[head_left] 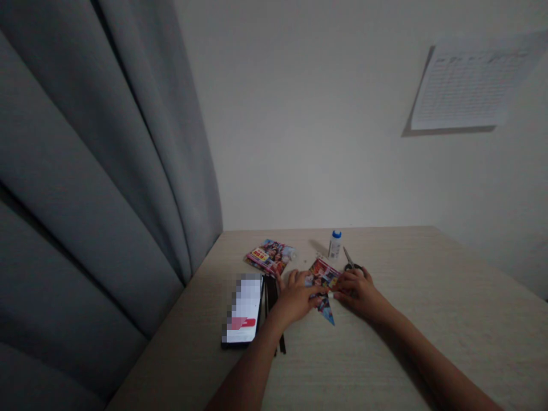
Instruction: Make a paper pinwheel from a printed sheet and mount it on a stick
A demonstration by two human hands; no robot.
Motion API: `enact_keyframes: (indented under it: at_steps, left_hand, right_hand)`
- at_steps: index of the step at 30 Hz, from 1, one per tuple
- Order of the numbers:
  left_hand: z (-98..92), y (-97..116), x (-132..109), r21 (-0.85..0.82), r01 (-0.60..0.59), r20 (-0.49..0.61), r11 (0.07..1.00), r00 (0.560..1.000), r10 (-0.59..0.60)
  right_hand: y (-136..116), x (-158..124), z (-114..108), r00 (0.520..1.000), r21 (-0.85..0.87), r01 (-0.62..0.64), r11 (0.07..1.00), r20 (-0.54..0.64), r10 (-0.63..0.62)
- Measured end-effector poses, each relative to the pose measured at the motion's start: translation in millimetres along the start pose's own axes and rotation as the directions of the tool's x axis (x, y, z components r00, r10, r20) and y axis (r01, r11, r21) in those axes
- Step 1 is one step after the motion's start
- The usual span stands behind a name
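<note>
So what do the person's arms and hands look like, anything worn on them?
Both forearms are bare as far as the picture shows: no sleeves in view. The left hand and right hand wear no gloves, and no watch, bracelet or ring can be made out, though the picture is dim and the hands are small in it.

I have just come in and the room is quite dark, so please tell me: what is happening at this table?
A person sits at a light wooden table and presses both hands on a colourful printed paper lying flat. The left hand and the right hand meet at its middle, as if folding or creasing it. Just beyond lie scissors and a small white bottle with a blue cap. To the left lie a phone, dark strips and a magazine.
</note>
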State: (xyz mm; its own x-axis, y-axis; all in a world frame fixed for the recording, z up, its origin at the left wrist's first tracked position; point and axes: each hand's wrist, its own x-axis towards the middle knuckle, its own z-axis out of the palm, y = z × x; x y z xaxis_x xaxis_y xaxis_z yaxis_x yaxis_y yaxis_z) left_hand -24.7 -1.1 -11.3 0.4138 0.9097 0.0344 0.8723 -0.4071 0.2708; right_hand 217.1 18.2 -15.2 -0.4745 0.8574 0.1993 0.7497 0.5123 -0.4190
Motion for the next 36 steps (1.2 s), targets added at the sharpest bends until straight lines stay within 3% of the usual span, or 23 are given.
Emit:
enact_keyframes:
  at_steps: [11,36]
  left_hand:
    - [-0.5,1.2,0.0,-0.004,-0.007,-0.028,1.0,1.0,0.007]
    - [0.3,0.6,1.0,0.008,0.002,0.015,1.0,1.0,-0.002]
  right_hand:
    - [3.5,0.7,2.7,1.0,0.011,-0.011,1.0,0.005,0.011]
    - [3.2,0.8,0.9,1.0,0.001,-0.001,1.0,0.008,0.001]
